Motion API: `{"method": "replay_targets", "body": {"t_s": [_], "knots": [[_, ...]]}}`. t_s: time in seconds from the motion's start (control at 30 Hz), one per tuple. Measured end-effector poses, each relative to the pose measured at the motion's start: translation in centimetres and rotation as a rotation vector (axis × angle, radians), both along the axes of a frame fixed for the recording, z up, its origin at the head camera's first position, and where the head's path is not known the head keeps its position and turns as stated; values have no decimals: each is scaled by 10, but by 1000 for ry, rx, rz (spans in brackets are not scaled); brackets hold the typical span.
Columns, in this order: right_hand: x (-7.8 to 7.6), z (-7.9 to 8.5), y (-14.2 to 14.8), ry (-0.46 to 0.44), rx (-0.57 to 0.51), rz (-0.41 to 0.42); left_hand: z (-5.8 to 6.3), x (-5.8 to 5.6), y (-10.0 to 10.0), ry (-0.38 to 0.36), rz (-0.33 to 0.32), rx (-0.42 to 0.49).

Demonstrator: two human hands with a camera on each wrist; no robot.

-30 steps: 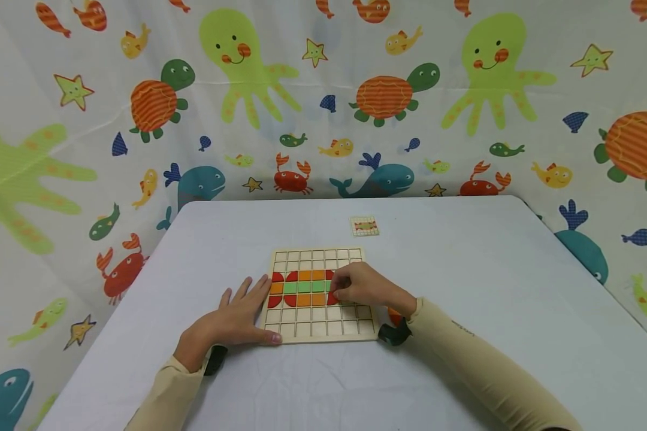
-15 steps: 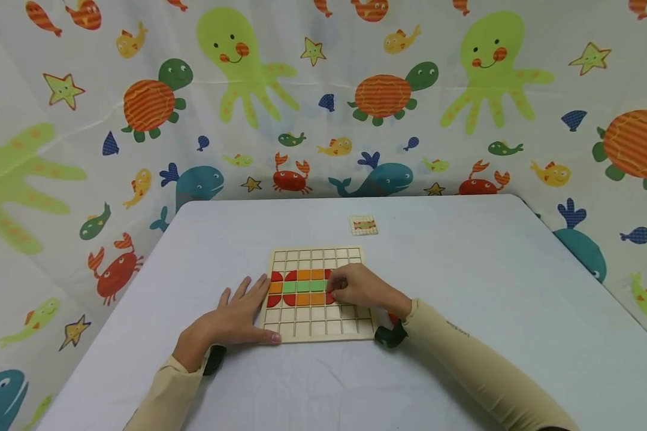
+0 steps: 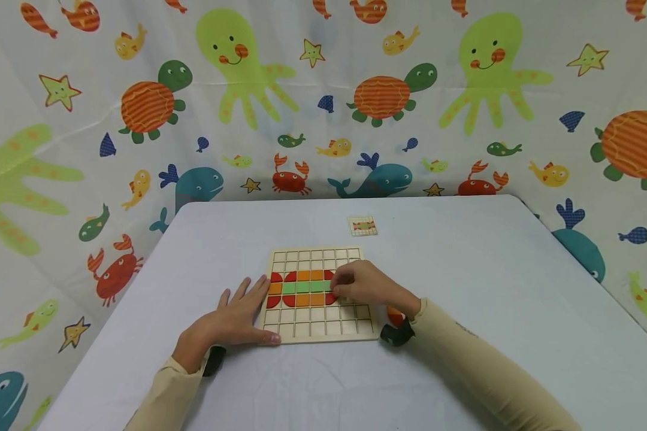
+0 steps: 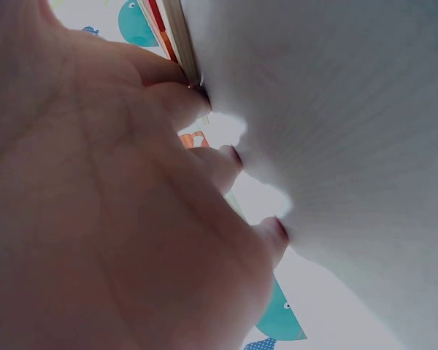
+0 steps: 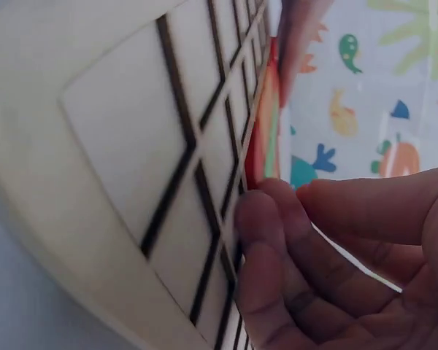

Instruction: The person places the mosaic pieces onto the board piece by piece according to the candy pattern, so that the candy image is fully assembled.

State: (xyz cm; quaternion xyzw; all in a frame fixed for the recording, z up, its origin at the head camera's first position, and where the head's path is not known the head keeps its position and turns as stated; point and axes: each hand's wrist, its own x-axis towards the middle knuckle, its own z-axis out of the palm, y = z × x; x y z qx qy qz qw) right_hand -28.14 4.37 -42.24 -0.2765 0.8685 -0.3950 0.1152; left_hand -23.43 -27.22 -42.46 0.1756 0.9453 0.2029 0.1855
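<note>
A square wooden grid board [image 3: 296, 330] lies on the table, with red, orange and green tiles [image 3: 304, 287] set in rows across its middle. My left hand [image 3: 229, 323] rests spread along the board's left side, the thumb at its near left corner. In the left wrist view the fingers [image 4: 182, 106] reach to the board's edge [image 4: 179, 44]. My right hand [image 3: 366, 284] is at the right end of the tile rows, beside a red tile [image 3: 330, 298]. Its curled fingertips come together close on the grid in the right wrist view; I cannot tell whether they pinch a tile.
A small pattern card [image 3: 363, 226] lies behind the board. Loose red and orange pieces [image 3: 395, 315] show partly under the right wrist, near the black wrist camera [image 3: 396, 334]. A curtain with sea animals [image 3: 313, 108] hangs behind the white table [image 3: 447, 257].
My right hand shifts slightly left, then back to the right, staying at the right end of the tile rows. The loose pieces by its wrist show more again. My left hand stays put.
</note>
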Motion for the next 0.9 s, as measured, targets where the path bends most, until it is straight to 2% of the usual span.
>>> {"method": "replay_targets", "body": {"t_s": [0.2,0.4,0.63,0.9], "knots": [[4,3,15,-81,-81,5,0,0,0,3,-5,6],[13,5,34,-113,-137,-11,-3,-2,-1,13,-14,-14],[21,10,59,-54,-71,-89,-6,-3,-3,2,-7,-17],[30,10,91,-87,-21,-120,-5,-2,-1,9,-7,-24]]}}
